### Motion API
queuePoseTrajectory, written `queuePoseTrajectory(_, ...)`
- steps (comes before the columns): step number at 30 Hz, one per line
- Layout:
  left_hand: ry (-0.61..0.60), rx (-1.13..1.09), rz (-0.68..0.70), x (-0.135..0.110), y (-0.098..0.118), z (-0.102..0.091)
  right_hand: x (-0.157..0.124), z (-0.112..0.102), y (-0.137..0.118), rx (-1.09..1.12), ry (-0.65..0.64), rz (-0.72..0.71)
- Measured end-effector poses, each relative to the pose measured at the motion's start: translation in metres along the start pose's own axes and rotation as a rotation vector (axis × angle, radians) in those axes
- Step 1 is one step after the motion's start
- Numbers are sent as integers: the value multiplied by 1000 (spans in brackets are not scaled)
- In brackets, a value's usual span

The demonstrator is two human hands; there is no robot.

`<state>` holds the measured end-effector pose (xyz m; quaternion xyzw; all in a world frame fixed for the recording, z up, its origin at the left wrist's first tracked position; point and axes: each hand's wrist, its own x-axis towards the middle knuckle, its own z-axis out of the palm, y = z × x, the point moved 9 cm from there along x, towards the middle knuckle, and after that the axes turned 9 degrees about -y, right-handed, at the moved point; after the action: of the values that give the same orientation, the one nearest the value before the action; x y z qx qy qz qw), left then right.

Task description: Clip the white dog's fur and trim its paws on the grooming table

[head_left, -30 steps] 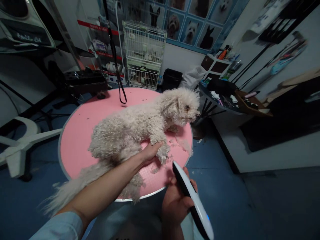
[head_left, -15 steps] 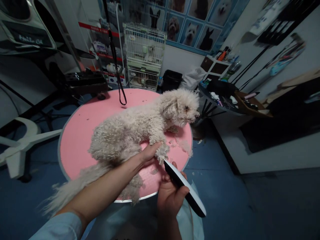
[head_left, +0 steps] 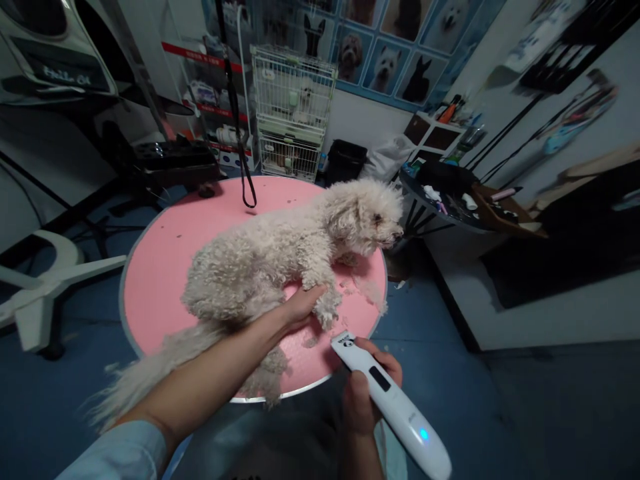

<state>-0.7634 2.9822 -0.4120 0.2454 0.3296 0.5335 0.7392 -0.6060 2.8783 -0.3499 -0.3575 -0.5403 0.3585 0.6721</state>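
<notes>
A curly cream-white dog lies on a round pink grooming table, its head toward the right. My left hand is closed around the dog's front leg, just above the fluffy paw. In my right hand is a white hair clipper with a blue light lit on its lower end. The clipper's blade end is a little below the paw, apart from it. Loose tufts of cut hair lie near the table's right edge.
A black grooming loop hangs over the table's far side. Behind stand stacked wire cages and a black bin. To the right is a dark tool tray with several items. A white stand base is at left.
My right hand has turned the clipper so its front face shows, and its blade end has moved down, away from the paw. My left hand keeps its hold on the leg.
</notes>
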Motion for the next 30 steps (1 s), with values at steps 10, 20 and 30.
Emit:
queuePoseTrajectory(10, -63, -18, -29, -4, 5, 11, 12, 20, -22, -339, -346, -437)
queuePoseTrajectory(20, -87, 6, -1, 2, 3, 4, 33, 23, -2, -136, -461, -112)
queuePoseTrajectory(30, -93, 154, -17, 0, 7, 1, 70, 33, 53, 317, -801, 404)
